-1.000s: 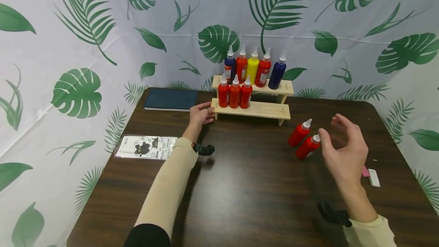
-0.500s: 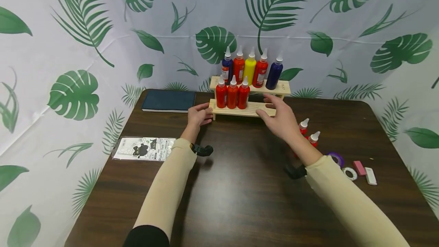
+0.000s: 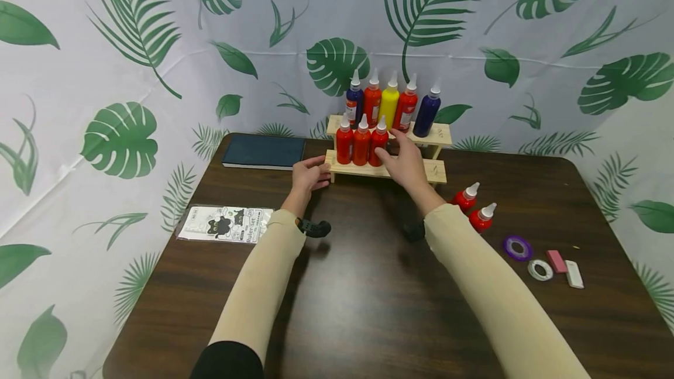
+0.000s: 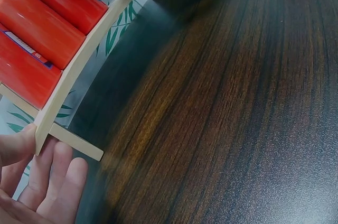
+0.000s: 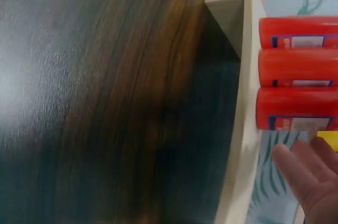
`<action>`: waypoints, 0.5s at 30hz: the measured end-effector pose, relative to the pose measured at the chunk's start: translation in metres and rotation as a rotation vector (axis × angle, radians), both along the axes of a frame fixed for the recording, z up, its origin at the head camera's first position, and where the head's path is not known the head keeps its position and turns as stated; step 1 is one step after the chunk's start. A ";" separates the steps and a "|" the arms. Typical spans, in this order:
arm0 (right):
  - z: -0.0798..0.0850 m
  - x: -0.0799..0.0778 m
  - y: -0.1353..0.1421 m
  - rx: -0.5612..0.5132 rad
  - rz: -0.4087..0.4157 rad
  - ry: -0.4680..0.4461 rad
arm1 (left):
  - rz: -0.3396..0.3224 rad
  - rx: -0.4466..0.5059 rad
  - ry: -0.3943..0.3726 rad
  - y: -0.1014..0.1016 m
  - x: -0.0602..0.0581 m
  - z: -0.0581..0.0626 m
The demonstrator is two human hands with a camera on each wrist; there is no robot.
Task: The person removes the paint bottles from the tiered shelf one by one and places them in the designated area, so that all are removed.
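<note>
From my post, head feed: two-tier pale wooden stand [image 3: 434,171], upper centre, on dark brown wood-grain tabletop [image 3: 363,285]. Left hand [image 3: 310,176] pinches the left end of its lower board [image 4: 79,57], thumb above, fingers beneath. Right hand [image 3: 406,164]: fingers extended just beside the rightmost lower-row red bottle with white nozzle [image 3: 377,146]; whether the thumb touches, I cannot tell. Bottle upright, last of three. Right of centre I note two loose red bottles [image 3: 480,221], partly behind the cream right sleeve [image 3: 497,288].
</note>
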State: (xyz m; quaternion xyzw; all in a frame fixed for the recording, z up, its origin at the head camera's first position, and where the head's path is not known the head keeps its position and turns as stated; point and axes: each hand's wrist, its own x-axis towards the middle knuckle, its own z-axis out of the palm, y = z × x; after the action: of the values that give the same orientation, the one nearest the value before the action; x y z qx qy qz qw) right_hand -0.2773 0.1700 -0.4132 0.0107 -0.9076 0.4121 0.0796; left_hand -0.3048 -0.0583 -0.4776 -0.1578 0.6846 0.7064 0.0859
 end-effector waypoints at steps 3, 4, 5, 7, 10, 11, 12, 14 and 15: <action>-0.004 -0.005 -0.003 0.010 -0.010 0.007 | 0.008 -0.002 -0.009 0.001 0.000 0.001; -0.005 -0.006 -0.003 0.010 -0.017 0.010 | 0.008 -0.002 -0.013 0.001 0.000 0.001; -0.006 -0.006 -0.004 0.009 -0.026 0.010 | 0.008 -0.001 -0.017 0.001 -0.001 0.001; -0.006 -0.007 -0.006 -0.005 -0.043 0.013 | 0.004 0.001 -0.024 0.001 -0.001 0.002; -0.007 -0.008 -0.008 -0.030 -0.068 0.017 | 0.002 0.002 -0.031 0.001 -0.002 0.002; -0.007 -0.008 -0.009 -0.038 -0.077 0.018 | 0.000 0.002 -0.032 0.001 -0.002 0.002; -0.007 -0.008 -0.009 -0.047 -0.082 0.021 | -0.002 0.002 -0.032 0.001 -0.002 0.002; -0.008 -0.007 -0.012 -0.057 -0.094 0.026 | -0.005 0.004 -0.034 -0.001 -0.001 0.001; -0.008 -0.006 -0.013 -0.065 -0.098 0.030 | -0.006 0.006 -0.034 -0.002 -0.001 0.001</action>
State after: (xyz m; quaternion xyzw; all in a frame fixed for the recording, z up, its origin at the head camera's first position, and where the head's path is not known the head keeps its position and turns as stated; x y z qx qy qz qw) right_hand -0.2828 0.1574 -0.4215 -0.0304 -0.8919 0.4368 0.1135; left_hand -0.3060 -0.0602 -0.4763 -0.1677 0.6813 0.7055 0.1001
